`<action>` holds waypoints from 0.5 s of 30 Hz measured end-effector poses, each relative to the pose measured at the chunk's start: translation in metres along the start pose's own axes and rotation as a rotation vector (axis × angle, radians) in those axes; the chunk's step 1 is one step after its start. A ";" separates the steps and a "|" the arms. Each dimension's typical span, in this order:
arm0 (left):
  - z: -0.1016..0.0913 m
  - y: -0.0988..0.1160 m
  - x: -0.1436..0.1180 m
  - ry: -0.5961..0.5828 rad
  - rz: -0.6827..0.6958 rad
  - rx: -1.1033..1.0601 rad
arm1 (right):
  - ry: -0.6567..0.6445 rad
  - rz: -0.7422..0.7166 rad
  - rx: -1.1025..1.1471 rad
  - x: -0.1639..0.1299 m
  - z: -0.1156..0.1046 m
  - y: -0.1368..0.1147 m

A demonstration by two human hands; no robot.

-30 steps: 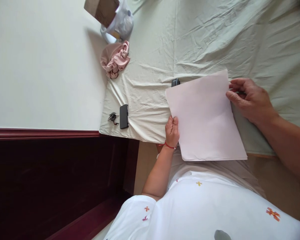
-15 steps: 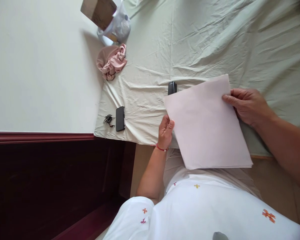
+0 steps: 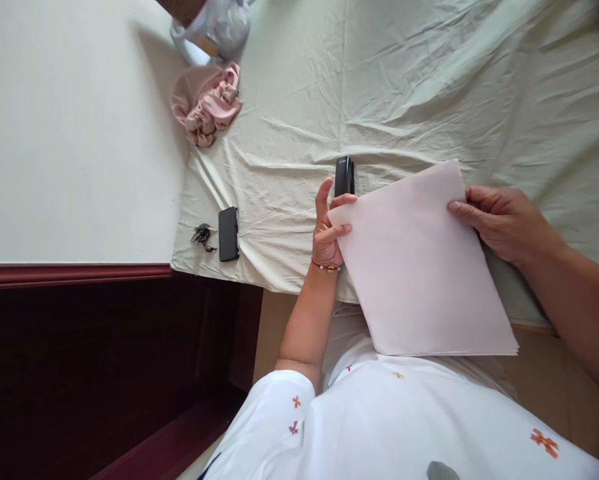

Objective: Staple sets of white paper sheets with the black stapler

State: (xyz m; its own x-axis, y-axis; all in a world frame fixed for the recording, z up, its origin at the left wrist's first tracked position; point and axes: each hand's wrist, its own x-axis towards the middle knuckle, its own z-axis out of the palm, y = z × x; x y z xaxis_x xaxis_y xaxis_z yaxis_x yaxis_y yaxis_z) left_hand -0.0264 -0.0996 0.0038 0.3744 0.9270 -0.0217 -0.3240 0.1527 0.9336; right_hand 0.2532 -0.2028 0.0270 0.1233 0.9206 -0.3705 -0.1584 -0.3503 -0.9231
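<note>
A small stack of blank white paper sheets (image 3: 424, 267) is held tilted over my lap and the table edge. My right hand (image 3: 506, 220) pinches the upper right side, thumb on top and fingers behind. At the upper left corner, my left hand (image 3: 332, 230) grips the sheets between thumb and fingers, with one finger raised off the paper. A red string bracelet (image 3: 325, 266) circles the left wrist. Just beyond that corner a black stapler (image 3: 344, 175) lies on the cloth, its near end close to my left fingers.
A black phone (image 3: 228, 233) and a bunch of keys (image 3: 202, 237) lie at the table's left end. Behind them are crumpled pink fabric (image 3: 206, 103) and a clear plastic bag (image 3: 219, 30). A pale green cloth (image 3: 289, 133) covers the table; a white wall (image 3: 69, 133) borders it.
My left hand has slid up the paper's left edge to its corner, one finger lifting. The paper and right hand have shifted slightly down and right. The view has moved a little.
</note>
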 end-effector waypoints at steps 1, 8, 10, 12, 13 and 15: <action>0.001 0.001 -0.001 0.012 -0.011 -0.007 | 0.006 -0.013 -0.023 0.000 0.001 0.000; 0.011 0.004 0.000 0.114 -0.031 -0.028 | 0.099 -0.111 -0.246 -0.004 0.003 -0.001; 0.013 0.004 0.000 0.153 -0.050 0.009 | 0.109 -0.115 -0.287 -0.004 0.002 0.000; 0.014 0.003 0.000 0.184 -0.055 0.060 | 0.119 -0.110 -0.304 -0.004 0.001 0.001; 0.014 0.002 0.001 0.195 -0.053 0.087 | 0.122 -0.111 -0.311 -0.004 0.001 0.002; 0.015 0.001 0.001 0.215 -0.048 0.128 | 0.122 -0.127 -0.340 -0.004 0.000 0.004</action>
State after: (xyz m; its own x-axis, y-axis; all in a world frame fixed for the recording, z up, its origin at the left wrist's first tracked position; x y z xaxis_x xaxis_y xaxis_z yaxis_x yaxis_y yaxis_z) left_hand -0.0131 -0.1039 0.0101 0.1887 0.9734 -0.1299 -0.1921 0.1663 0.9672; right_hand 0.2516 -0.2078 0.0243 0.2402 0.9402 -0.2415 0.1975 -0.2909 -0.9361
